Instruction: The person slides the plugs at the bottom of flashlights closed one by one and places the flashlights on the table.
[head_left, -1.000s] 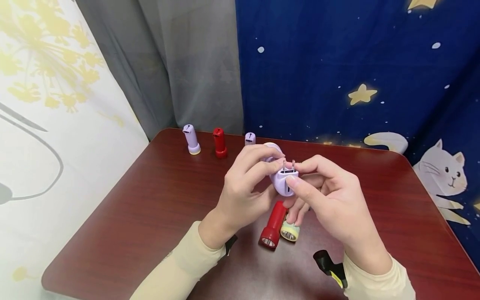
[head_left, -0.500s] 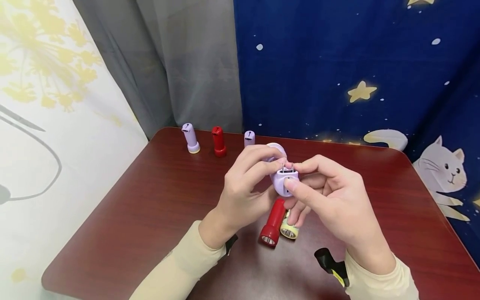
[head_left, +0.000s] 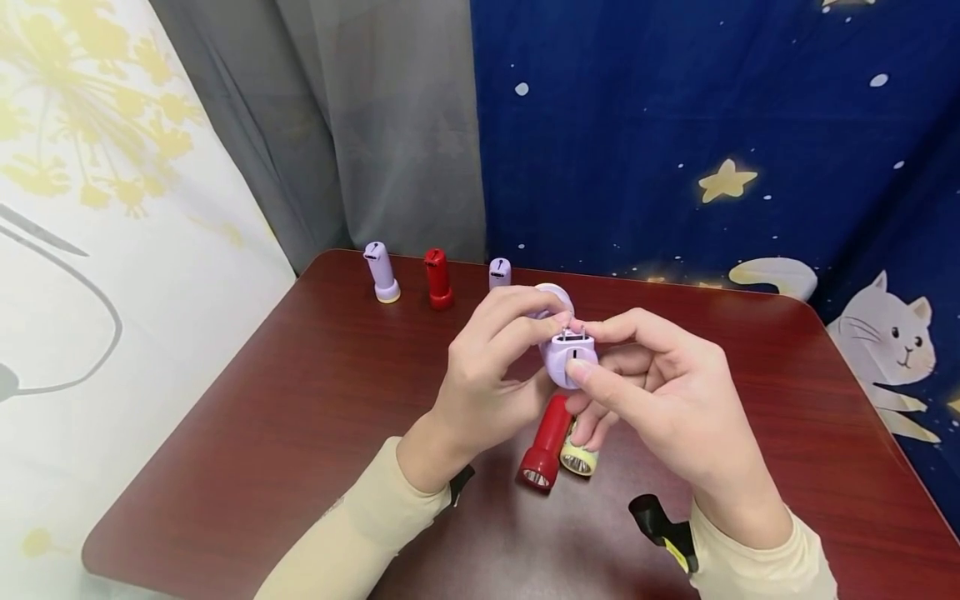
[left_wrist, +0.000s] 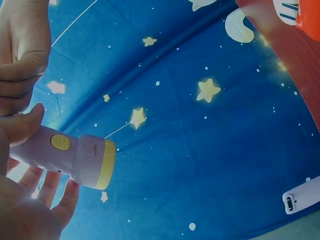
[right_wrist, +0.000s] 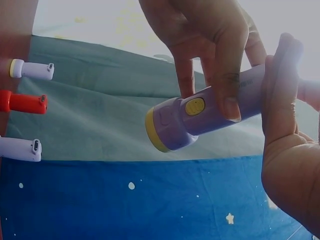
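Observation:
A light purple flashlight [head_left: 558, 363] with two metal plug prongs at its tail is held above the table between both hands. My left hand [head_left: 487, 367] grips its barrel, fingers over the top and thumb beneath. At the tail end, my right hand [head_left: 671, 392] pinches, its thumb pressed on the end face beside a dark slot and its index finger close to the prongs. The flashlight's yellow rim and oval yellow switch [right_wrist: 195, 106] show in the right wrist view. Below the hands lie a red flashlight [head_left: 550, 437] and a yellow-green flashlight [head_left: 581, 460], the latter partly hidden by fingers.
Along the table's back edge stand a purple flashlight [head_left: 382, 275], a red flashlight [head_left: 438, 282] and another purple flashlight [head_left: 500, 272], lens ends down, the last partly behind my left hand. Grey and blue curtains [head_left: 600, 150] hang right behind the table [head_left: 337, 367].
My right thumb has slid down the flashlight's end face, and the dark slot now shows above it. The prongs show shorter than before. Left hand stays in place.

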